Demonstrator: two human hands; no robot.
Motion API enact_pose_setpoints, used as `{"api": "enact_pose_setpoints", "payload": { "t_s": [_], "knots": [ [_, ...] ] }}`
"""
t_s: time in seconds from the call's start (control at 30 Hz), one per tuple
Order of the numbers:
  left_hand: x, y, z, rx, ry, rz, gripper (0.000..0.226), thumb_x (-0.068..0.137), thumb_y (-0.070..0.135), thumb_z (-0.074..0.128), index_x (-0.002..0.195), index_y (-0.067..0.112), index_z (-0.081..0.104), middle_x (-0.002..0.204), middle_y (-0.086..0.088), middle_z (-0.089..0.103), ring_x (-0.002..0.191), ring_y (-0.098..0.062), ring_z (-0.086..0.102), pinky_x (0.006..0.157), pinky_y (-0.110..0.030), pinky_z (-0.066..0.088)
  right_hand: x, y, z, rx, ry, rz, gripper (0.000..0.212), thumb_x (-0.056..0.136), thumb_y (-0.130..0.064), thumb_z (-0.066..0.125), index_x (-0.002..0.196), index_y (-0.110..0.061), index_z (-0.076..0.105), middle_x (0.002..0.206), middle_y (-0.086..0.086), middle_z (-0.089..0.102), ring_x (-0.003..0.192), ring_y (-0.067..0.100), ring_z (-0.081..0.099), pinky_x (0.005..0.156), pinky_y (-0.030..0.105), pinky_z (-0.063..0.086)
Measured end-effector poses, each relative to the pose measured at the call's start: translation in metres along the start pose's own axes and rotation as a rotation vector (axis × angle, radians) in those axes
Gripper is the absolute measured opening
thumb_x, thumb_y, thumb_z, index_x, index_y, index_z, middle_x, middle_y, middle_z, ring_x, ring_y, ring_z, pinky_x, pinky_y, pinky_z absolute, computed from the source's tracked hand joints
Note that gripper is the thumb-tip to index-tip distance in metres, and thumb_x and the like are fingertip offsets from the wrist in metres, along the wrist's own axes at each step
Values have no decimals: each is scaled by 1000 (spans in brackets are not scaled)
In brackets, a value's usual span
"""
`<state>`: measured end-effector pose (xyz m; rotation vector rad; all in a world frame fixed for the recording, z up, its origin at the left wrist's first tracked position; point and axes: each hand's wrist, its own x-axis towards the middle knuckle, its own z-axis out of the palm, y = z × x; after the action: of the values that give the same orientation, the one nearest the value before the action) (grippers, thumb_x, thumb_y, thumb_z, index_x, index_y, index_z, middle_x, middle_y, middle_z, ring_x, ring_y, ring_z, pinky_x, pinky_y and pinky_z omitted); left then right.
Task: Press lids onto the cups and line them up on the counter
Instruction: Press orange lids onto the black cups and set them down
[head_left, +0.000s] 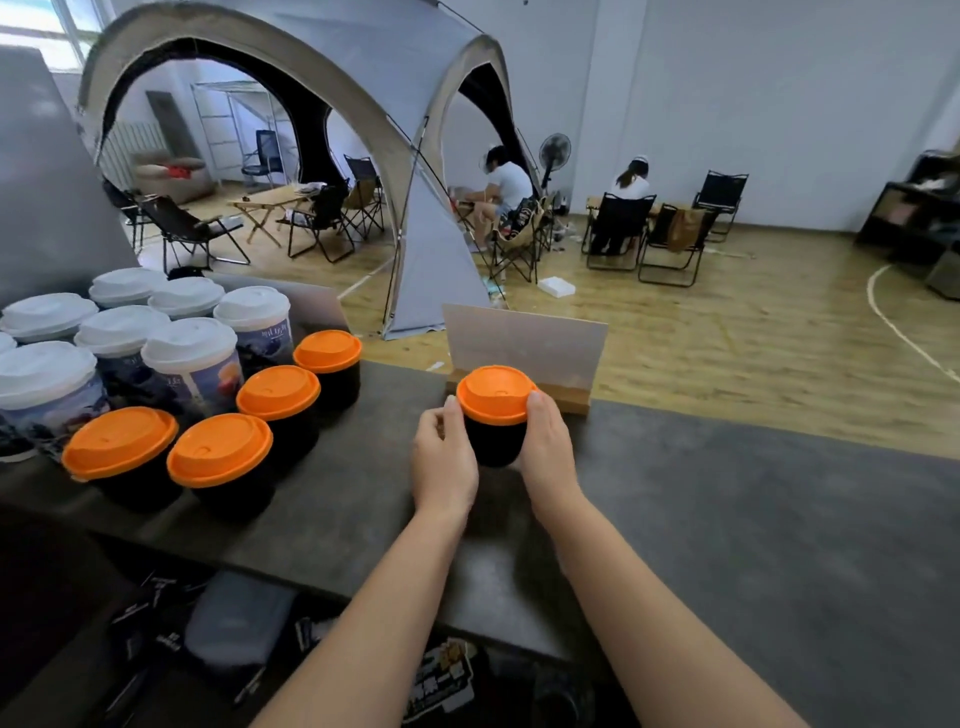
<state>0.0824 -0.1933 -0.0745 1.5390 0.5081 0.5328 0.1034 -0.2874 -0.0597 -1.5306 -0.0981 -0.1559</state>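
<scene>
A: Head view, only one we've got. Where's your step at?

B: Capping, near done. Black cup (493, 439) stands on the grey counter (727, 519), centre frame, just in front of a card stand (524, 348) at its 12 o'clock. Orange lid (496, 394) sits on top & looks level; can't tell if it's snapped all round.

A: Hands?

B: Your left hand (444, 457) is at the cup's 9 o'clock, fingers curled toward the wall, thumb up by the lid rim. It looks clamped on the cup, though contact on the far side is hidden. Your right hand (545, 447) is at 3 o'clock, wrapped round the cup body, thumb tip on the lid edge. So both closed on it, not spread.

A: Next?

B: Prob. press thumbs round the rim to seat it, then carry it toward 9 o'clock. Four orange-lidded cups (223, 449) already run in a diagonal row there, with white-lidded cups (192, 358) behind them. You'd need a firm two-hand lift, cup kept upright, set down at the row's end w/o knocking a neighbour.
</scene>
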Motion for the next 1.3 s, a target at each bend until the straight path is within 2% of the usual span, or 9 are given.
{"api": "enact_pose_setpoints", "payload": {
  "t_s": [0.07,0.27,0.43,0.57,0.73,0.8,0.87,1.03,1.3],
  "knots": [
    [-26,1,26,46,-62,52,45,89,66,37,86,27,59,96,-4,67,94,-23,63,90,-49,52,-9,0,-35,10,122,-25,31,106,-27,33,119,-11,56,99,-7,58,91,4,54,73,7,41],
    [-99,7,108,-19,-236,63,32,103,41,38,96,17,59,96,-3,64,95,-24,59,87,-40,46,-26,3,-142,-60,332,-49,28,105,-26,36,114,-13,59,98,-10,59,89,-3,53,74,4,38],
    [-146,4,154,-10,-322,85,32,106,39,30,102,20,55,94,5,61,98,-19,58,82,-31,39,-38,4,-206,-106,435,-58,28,106,-21,35,108,-11,60,92,-11,60,87,5,55,73,4,39],
    [-171,-3,175,-46,-356,138,39,98,49,22,111,30,54,103,8,59,104,-18,57,96,-39,45,-50,8,-228,-134,449,-38,26,105,-21,34,104,-13,59,88,-12,59,81,-5,53,69,4,38],
    [-178,-7,179,-109,-352,125,43,91,49,21,119,35,51,105,19,59,95,2,57,87,-28,44,-54,16,-230,-156,432,-59,24,106,-24,34,109,-19,57,93,-14,60,85,3,57,70,6,38],
    [-179,-8,176,-101,-343,158,43,93,46,22,125,36,49,114,17,57,103,-3,58,90,-25,44,-56,16,-228,-155,421,-99,26,105,-27,33,120,-23,54,103,-23,56,92,-8,57,75,1,37],
    [-180,-9,175,-93,-344,217,44,95,40,23,129,36,50,123,18,55,110,3,54,93,-17,43,-57,15,-227,-135,396,-143,31,105,-28,31,129,-28,50,115,-30,51,100,-21,51,84,0,36],
    [-175,-11,178,-161,-350,228,37,95,31,27,112,35,60,115,15,63,105,0,60,92,-28,51,-53,21,-231,-128,342,-162,36,97,-38,25,118,-33,54,112,-21,58,100,-13,55,84,8,43],
    [-173,-18,180,-161,-354,244,35,97,33,26,112,33,58,110,16,63,101,2,59,85,-20,51,-50,29,-231,-125,353,-194,38,97,-35,23,121,-29,53,111,-24,55,98,-19,53,80,1,40]
  ]
}}
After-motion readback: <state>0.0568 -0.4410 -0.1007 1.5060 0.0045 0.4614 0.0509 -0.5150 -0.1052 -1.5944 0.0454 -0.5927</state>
